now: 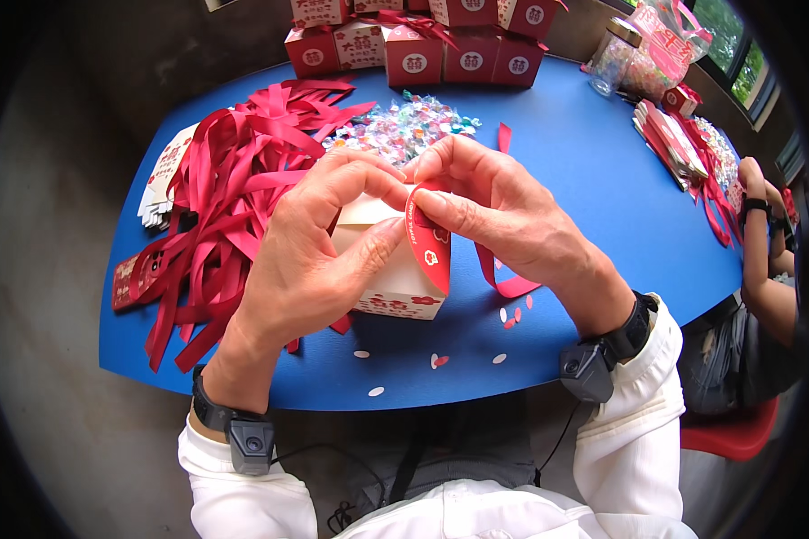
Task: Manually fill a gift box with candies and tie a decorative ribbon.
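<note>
A cream and red paper candy box point(398, 304) with printed flowers stands before me, its red curved flap point(433, 252) raised between my hands. My left hand point(323, 242) has its thumb and fingers at the top of the box, on the left side of the flap. With thumb and fingertips, my right hand point(499, 209) pinches the flap's upper edge. A red ribbon point(512, 288) shows beside and behind the box, partly hidden by my right hand. Just beyond my fingers lies a pile of wrapped candies point(404, 128).
Tangled red ribbons point(243, 175) cover a phone's edge point(135, 279) and folded cartons point(165, 175) at left. Finished boxes point(414, 57) are stacked behind. A candy jar point(612, 57) stands back right; a person's arm point(758, 249) is at the right. Paper bits point(439, 362) dot the blue table point(620, 182).
</note>
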A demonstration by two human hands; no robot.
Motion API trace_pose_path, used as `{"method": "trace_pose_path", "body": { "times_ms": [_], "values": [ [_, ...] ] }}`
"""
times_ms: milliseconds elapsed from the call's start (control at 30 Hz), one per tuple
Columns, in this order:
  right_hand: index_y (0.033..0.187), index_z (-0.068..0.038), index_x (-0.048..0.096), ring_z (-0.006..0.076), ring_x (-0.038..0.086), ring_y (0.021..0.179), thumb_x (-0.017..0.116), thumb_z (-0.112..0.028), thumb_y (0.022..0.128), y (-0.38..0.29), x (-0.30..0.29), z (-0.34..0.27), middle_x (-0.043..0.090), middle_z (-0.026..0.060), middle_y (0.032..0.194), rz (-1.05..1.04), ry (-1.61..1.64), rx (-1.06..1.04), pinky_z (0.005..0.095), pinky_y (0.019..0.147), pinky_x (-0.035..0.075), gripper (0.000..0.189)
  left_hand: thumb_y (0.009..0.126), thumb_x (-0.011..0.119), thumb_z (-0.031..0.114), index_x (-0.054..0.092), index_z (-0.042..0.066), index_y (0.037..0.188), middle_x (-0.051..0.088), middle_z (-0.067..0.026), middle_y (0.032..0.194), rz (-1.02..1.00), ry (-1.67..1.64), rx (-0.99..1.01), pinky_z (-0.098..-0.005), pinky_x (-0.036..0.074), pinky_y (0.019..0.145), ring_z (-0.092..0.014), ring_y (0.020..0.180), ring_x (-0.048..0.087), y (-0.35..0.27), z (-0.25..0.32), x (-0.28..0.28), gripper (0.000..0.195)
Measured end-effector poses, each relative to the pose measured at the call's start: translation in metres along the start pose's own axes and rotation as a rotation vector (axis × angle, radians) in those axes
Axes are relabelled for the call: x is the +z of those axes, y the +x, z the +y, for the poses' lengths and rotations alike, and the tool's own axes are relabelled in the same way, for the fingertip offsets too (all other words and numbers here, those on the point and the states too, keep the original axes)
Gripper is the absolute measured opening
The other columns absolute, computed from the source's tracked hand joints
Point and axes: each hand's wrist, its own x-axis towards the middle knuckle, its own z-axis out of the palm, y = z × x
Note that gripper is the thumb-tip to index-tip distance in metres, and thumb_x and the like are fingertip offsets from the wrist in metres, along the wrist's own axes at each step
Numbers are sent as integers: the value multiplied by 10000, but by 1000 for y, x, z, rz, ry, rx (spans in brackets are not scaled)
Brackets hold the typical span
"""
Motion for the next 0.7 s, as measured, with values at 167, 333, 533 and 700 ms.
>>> {"method": "trace_pose_path", "body": {
  "times_ms": [167, 333, 533, 700],
  "values": [
    [1183, -23, 539, 99, 613, 1040, 637, -177, 998, 0, -1, 0, 636, 46, 1096, -16, 9, -5, 264, 927, 507, 260, 871, 666, 3, 645, -9, 946, 618, -101, 1036, 37, 44, 27, -333, 469, 934, -223, 1036, 613, -1, 0, 3, 79],
    [1179, -25, 543, 100, 613, 1042, 628, -174, 1003, 0, -2, 3, 635, 49, 1098, -12, 2, -8, 268, 929, 511, 246, 863, 649, 2, 629, -11, 949, 619, -109, 1026, 46, 38, 11, -336, 470, 935, -222, 1024, 617, -1, -1, 4, 90],
    [1177, -29, 545, 93, 610, 1031, 624, -182, 1005, 0, -5, 5, 632, 49, 1096, -25, 48, -10, 264, 912, 515, 243, 823, 653, -7, 627, -12, 966, 621, -117, 1030, 46, 43, -32, -350, 473, 950, -230, 1036, 619, -1, 3, 2, 145],
    [1192, -27, 538, 86, 609, 1009, 621, -195, 1008, -2, -1, 0, 636, 40, 1087, -23, 13, -7, 246, 884, 508, 262, 793, 695, -6, 657, -11, 966, 638, -122, 1043, 37, 60, 41, -360, 476, 956, -244, 1047, 626, 0, 1, 2, 177]
  ]
}}
